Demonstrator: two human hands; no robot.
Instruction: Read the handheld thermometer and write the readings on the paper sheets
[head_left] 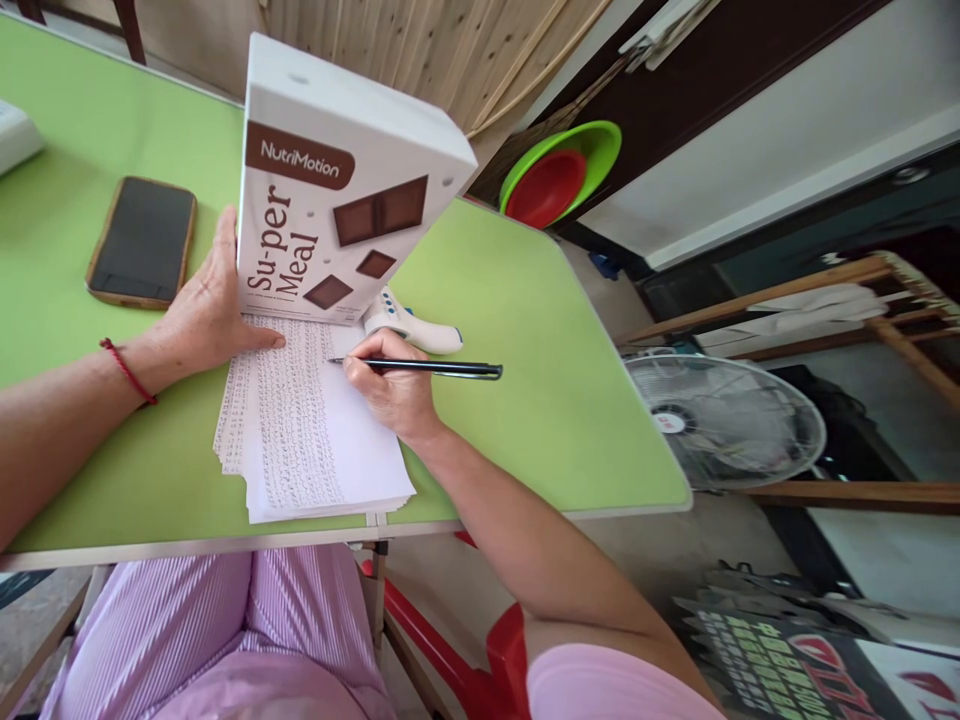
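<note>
A: Green laminate is covering the table (pixel 525 330); what is standing on it?

B: A white NutriMotion Super Meal box (pixel 341 185) is standing upright near the middle, tilting slightly away in this view. A stack of handwritten sheets (pixel 307 440) is lying just in front of the box, its near edge reaching the table edge.

A: What is sitting to the left of the box?

B: A dark smartphone (pixel 142 242) is lying face up, well apart from the sheets.

A: Report the left hand.

B: The left hand (pixel 206 305) is lying flat, palm down, fingers extended and pressing on the top corner of the sheets, beside the box. A red cord bracelet (pixel 127 372) is circling the wrist.

A: And the right hand?

B: The right hand (pixel 394 385) is gripping a black pen (pixel 427 368), fingers curled closed around the barrel. The tip is touching the upper part of the top sheet.

A: Anything smaller?

B: A white handheld device (pixel 416 325) is lying behind the right hand, touching the box base.
</note>
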